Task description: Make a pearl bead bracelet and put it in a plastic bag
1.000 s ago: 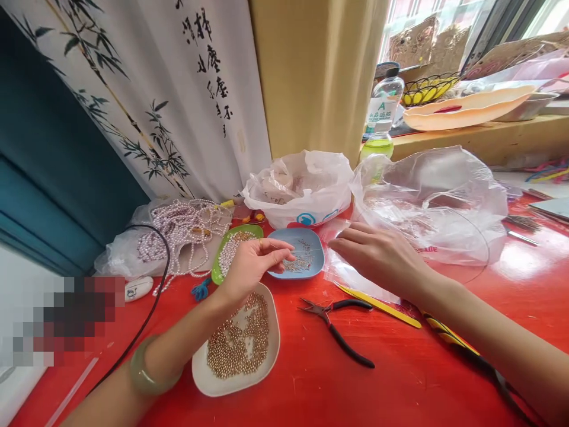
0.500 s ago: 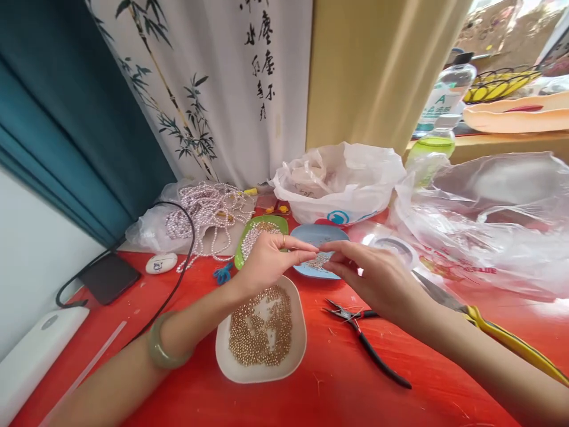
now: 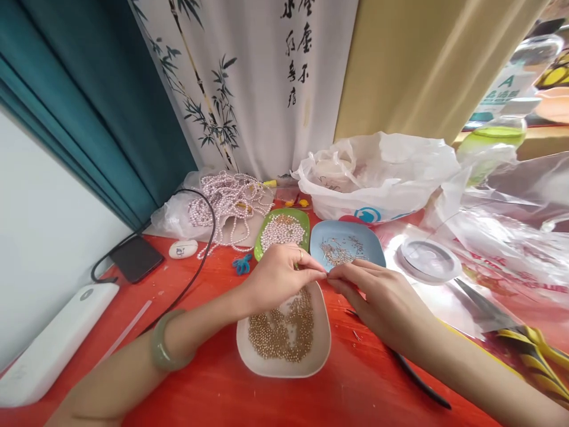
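Both my hands have drawn back from the blue dish and now meet lower in the frame, over the far rim of the white dish; the view has tilted down and left with them. My left hand [image 3: 278, 279] has thumb and forefinger pinched shut, and my right hand [image 3: 377, 296] pinches toward it, fingertips almost touching. Whatever sits between them is too fine to make out, perhaps a thread or pin, so I cannot name what the fingers grip.

Directly below the pinch lies the white dish [image 3: 284, 370] of small gold beads [image 3: 278, 332], still well filled. Just above my hands sit the blue dish [image 3: 351, 234] with a scatter of tiny gold findings and the green dish [image 3: 304, 216] of pale pearls. Strands of pearls [image 3: 226, 201] are heaped at centre left on a clear bag.

As I judge it, the work is early: no strung length shows, and the dishes look barely drawn on. Black-handled pliers [image 3: 422, 385] lie on the red bench [image 3: 213, 391] under my right forearm, unused.
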A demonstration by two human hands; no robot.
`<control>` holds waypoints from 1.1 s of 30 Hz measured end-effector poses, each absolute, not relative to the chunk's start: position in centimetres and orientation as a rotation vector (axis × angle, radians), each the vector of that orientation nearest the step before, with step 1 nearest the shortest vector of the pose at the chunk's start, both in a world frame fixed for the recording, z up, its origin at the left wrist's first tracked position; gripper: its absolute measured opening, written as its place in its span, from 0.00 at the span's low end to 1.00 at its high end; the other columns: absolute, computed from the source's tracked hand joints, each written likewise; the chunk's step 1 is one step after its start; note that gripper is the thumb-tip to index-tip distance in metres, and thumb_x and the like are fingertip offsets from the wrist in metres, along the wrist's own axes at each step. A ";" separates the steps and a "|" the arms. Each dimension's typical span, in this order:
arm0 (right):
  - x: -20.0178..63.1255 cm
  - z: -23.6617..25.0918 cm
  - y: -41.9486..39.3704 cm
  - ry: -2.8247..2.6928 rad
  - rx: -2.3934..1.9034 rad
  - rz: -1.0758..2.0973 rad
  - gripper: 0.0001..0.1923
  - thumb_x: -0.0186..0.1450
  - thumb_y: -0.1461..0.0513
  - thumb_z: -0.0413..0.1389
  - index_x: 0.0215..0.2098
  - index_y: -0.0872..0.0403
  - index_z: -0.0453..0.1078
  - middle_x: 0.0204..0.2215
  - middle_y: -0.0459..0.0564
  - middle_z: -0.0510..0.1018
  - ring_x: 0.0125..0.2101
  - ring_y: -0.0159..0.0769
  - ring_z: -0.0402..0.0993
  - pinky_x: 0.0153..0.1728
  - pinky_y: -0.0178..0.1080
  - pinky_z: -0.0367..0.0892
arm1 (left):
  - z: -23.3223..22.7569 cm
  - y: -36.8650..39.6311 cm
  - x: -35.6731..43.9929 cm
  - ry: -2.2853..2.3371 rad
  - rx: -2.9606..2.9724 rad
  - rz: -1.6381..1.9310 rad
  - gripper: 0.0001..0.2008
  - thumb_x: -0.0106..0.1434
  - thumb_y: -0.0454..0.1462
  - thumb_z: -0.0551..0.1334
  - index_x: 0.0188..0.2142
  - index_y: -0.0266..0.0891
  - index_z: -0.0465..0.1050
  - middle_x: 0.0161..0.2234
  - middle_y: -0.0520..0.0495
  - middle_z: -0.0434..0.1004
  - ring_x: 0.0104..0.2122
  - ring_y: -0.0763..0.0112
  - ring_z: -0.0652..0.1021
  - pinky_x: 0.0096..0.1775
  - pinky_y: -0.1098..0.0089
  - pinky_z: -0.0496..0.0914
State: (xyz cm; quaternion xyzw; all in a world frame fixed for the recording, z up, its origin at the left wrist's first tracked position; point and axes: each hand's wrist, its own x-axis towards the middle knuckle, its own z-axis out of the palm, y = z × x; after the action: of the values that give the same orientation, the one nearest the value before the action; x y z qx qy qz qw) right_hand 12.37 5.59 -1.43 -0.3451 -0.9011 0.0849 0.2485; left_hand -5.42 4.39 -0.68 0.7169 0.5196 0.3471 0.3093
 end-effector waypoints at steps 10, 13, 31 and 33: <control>12.4 -1.9 4.5 -2.230 -1.198 1.009 0.08 0.59 0.64 0.45 0.24 0.52 0.62 0.16 0.42 0.70 0.18 0.31 0.64 0.19 0.33 0.59 | -0.8 3.9 -8.9 1.363 2.008 0.385 0.07 0.53 0.33 0.58 0.27 0.38 0.77 0.28 0.47 0.79 0.29 0.70 0.75 0.32 0.71 0.65; 12.2 -2.0 4.4 -2.133 -1.203 1.157 0.08 0.60 0.63 0.46 0.24 0.52 0.62 0.17 0.43 0.70 0.19 0.31 0.64 0.20 0.32 0.58 | -1.0 3.8 -9.0 1.332 2.102 0.307 0.09 0.52 0.31 0.58 0.29 0.37 0.77 0.29 0.46 0.79 0.29 0.69 0.75 0.33 0.70 0.64; 12.2 -2.1 4.2 -2.004 -1.203 1.309 0.10 0.60 0.57 0.47 0.24 0.52 0.63 0.17 0.42 0.67 0.19 0.30 0.61 0.21 0.34 0.56 | -0.9 3.5 -8.4 1.433 2.061 0.335 0.06 0.56 0.34 0.56 0.27 0.37 0.70 0.27 0.48 0.73 0.29 0.69 0.71 0.32 0.69 0.61; 12.0 -2.0 3.9 -1.958 -1.168 1.393 0.10 0.60 0.57 0.48 0.24 0.52 0.63 0.18 0.43 0.68 0.20 0.30 0.62 0.21 0.34 0.58 | -1.2 3.6 -8.1 1.370 1.778 0.505 0.05 0.55 0.35 0.57 0.27 0.36 0.70 0.26 0.49 0.72 0.27 0.73 0.71 0.31 0.70 0.63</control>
State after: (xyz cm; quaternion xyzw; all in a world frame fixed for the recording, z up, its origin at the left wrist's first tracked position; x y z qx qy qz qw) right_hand 11.97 3.92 -1.99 -0.4253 -0.7127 0.5070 0.2328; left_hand -8.14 3.64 -1.19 0.7056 0.5435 0.2003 0.4082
